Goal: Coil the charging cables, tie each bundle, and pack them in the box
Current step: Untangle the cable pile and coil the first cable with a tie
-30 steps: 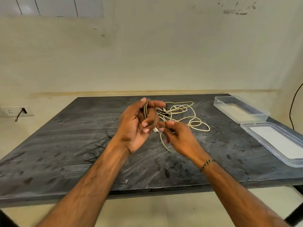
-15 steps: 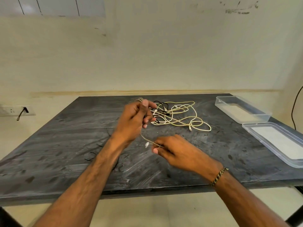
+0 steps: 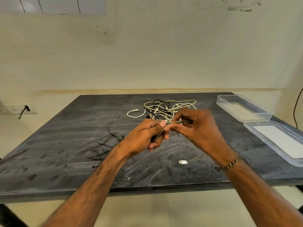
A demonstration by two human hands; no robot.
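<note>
Both hands meet over the middle of the dark table (image 3: 65,145), holding one grey-beige charging cable (image 3: 173,123). My left hand (image 3: 144,136) is closed around its folded loops, thumb on top. My right hand (image 3: 196,128) pinches the same cable just to the right. The cable's loose tail hangs under my right wrist and ends in a white plug (image 3: 183,162) lying on the table. Behind the hands lies a tangle of white and black cables (image 3: 165,108). A clear plastic box (image 3: 242,108) stands at the back right, with its lid (image 3: 278,141) beside it.
Several thin black ties (image 3: 105,145) lie scattered on the table left of my left forearm. A wall socket (image 3: 18,108) with a black plug is on the left wall. A black cord (image 3: 297,108) hangs at the far right. The table's front edge is close below my forearms.
My right hand rose from low over the table to meet the left hand and now grips the cable beside it. The white plug dropped onto the table. The view tilted down.
</note>
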